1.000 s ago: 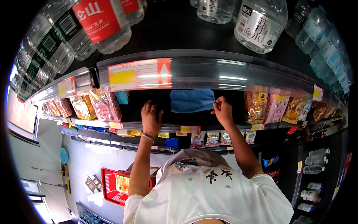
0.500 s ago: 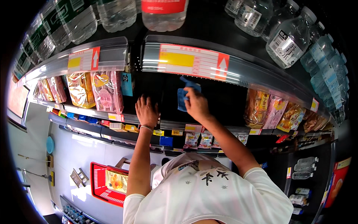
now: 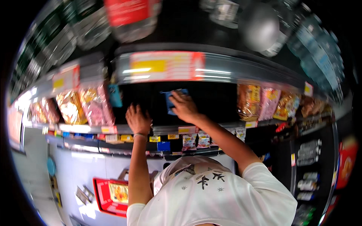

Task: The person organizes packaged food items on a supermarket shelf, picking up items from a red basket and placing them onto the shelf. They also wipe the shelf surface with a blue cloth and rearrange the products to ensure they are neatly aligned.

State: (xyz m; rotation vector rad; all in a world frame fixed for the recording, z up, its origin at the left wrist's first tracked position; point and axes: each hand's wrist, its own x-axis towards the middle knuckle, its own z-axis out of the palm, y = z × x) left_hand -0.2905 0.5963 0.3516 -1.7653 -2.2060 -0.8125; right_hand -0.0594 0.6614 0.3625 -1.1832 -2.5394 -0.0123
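Observation:
My right hand (image 3: 184,106) is on a blue cloth (image 3: 170,102), its fingers laid over the cloth and pressing it to the dark shelf board (image 3: 160,115). Part of the cloth sticks out beyond the fingertips and on the left side of the hand. To the left, my left hand (image 3: 138,119) rests on the same board, fingers apart, with nothing in it. A light blue card or packet (image 3: 115,95) stands just beyond it, beside a pink bread bag (image 3: 95,105).
Bagged bread (image 3: 249,101) stands at the shelf's right end. Above runs an upper shelf edge with a price strip (image 3: 166,66) and water bottles (image 3: 132,22) over it. Lower shelves hold small snack packs (image 3: 189,141). On the floor sits a red basket (image 3: 101,196).
The view has shifted and blurred. My right hand has gone from bunching the cloth with its fingers to lying over it on the board. My left hand stays on the shelf.

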